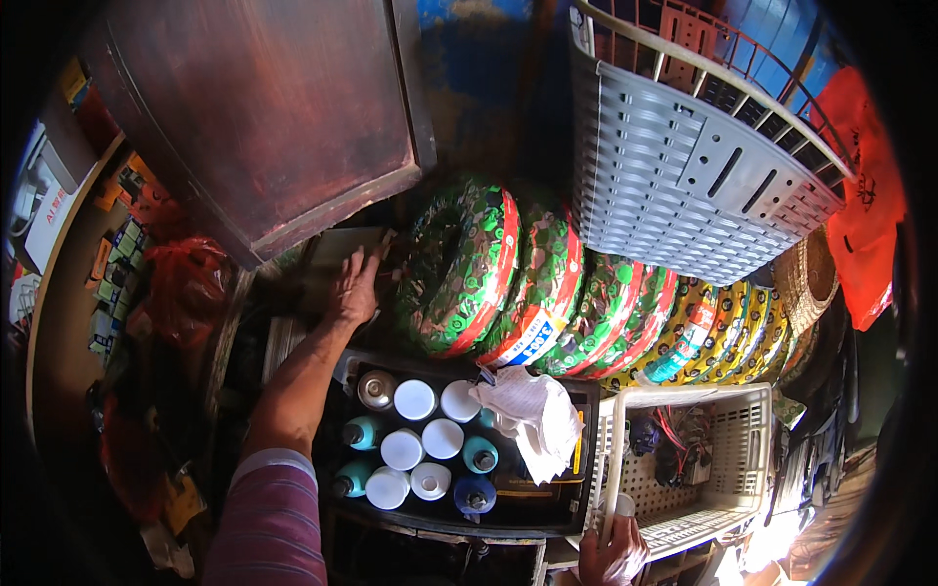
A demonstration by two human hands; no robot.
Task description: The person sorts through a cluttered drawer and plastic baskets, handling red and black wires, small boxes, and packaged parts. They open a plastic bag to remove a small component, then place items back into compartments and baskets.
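Observation:
My left hand [357, 287] reaches forward past a black tray, its fingers stretched out and apart. It lies against the near side of a pale box [346, 246], in shadow under a dark wooden panel. Whether the fingertips press on the box is hard to tell. Low in the view, my right hand [617, 551] grips the near left corner of a cream plastic basket [692, 395], which holds wires and small parts. Between my hands, the black tray [538, 513] carries several white-capped cans [415, 399], teal bottles [480, 454] and a crumpled white cloth [538, 417].
Behind the tray runs a row of wrapped tyres [469, 271], green and then yellow. A grey woven plastic basket [674, 161] overhangs them at right, beside a red bag [868, 198]. The dark wooden panel [271, 110] juts in above. Small boxes [117, 278] fill a shelf at left.

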